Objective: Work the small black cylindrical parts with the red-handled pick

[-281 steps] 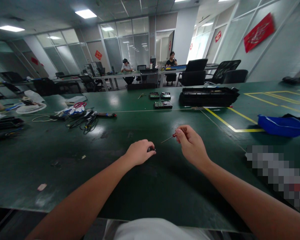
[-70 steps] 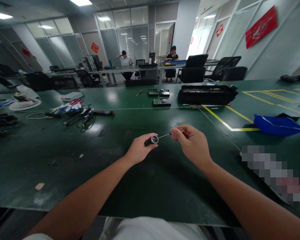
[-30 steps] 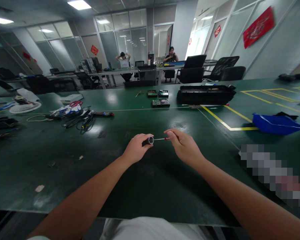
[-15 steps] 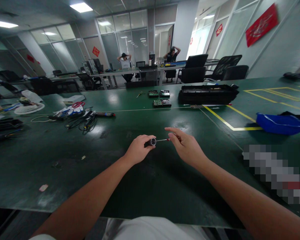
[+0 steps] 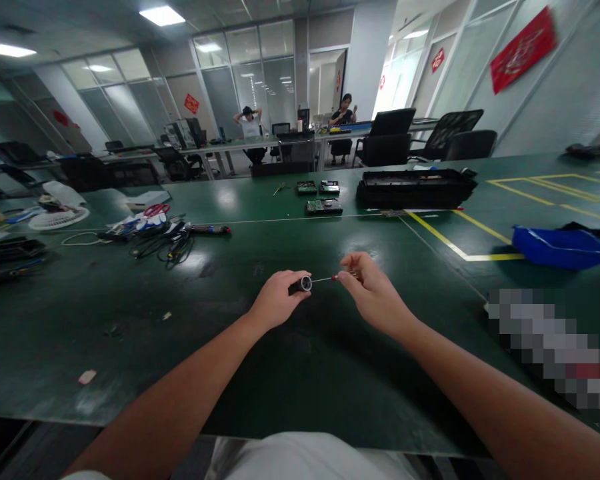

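My left hand (image 5: 276, 297) is closed around a small black cylindrical part (image 5: 305, 284) with a pale metallic ring at its end. From the right, the thin shaft of a screwdriver (image 5: 335, 277) reaches to this part. Its red handle end shows at the fingertips of my right hand (image 5: 373, 287), which is closed on the handle. Most of the handle is hidden by the fingers. I cannot tell exactly where the screwdriver's tip sits on the part. Both hands are over the dark green table (image 5: 300, 387).
Several circuit-board drives (image 5: 324, 207) lie beyond my hands, beside a long black housing (image 5: 416, 190). A blue tray (image 5: 563, 248) stands at the right. Cables (image 5: 173, 243) and a pen-shaped tool (image 5: 210, 229) lie at the left. Two people sit at a far desk.
The fingers of my right hand, stretched out before, have curled in around the screwdriver handle. My left hand and the black part stay in place. One far person has lowered their arms.
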Demonstrator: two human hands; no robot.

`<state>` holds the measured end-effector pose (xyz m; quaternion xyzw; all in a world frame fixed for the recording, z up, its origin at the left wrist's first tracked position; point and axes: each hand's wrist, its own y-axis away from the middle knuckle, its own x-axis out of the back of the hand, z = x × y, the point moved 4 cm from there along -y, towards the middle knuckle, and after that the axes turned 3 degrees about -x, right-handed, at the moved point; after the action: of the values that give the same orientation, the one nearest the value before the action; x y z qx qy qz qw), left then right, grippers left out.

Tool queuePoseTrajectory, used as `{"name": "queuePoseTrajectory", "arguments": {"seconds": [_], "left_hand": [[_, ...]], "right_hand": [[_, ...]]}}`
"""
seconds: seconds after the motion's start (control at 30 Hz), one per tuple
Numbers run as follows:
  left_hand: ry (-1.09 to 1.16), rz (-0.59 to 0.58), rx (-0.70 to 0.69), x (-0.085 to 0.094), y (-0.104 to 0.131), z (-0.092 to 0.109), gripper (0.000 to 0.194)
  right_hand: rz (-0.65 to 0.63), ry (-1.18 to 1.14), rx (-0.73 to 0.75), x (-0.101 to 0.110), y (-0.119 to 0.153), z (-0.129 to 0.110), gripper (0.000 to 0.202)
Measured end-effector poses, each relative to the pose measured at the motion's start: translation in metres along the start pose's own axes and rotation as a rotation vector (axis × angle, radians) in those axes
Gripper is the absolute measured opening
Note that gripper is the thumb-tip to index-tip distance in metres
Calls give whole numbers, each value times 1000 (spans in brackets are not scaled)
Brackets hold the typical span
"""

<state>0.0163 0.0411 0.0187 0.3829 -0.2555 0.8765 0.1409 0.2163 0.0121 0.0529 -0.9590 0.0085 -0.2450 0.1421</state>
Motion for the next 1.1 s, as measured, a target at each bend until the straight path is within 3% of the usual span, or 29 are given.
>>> {"name": "queuePoseTrajectory", "arguments": {"seconds": [0.13,0.23,0.33,0.57,0.73,0.87,1.1], "left_hand": [[1,14,-20,2,0,3,37],[-49,25,-51,5,-1,4,37],[-87,24,8,6,-2,-2,37],[-80,-14,29,4,-2,-7,35],[-75,-50,46,1,-1,-5,35],[-76,-55,53,0,-1,-5,35],[-82,-63,54,0,0,-8,36]], "right_hand": [[53,-257,-79,-3,-4,9,22],[93,-575,-283,-7,-9,24,24],[101,-702,-410,-12,-11,36,19],[198,-500,-207,-8,-11,31,22],[163,-275,-75,-4,-5,16,24],[139,-130,-60,-4,-4,14,25],[151,-97,-22,-3,-2,12,26]]}}
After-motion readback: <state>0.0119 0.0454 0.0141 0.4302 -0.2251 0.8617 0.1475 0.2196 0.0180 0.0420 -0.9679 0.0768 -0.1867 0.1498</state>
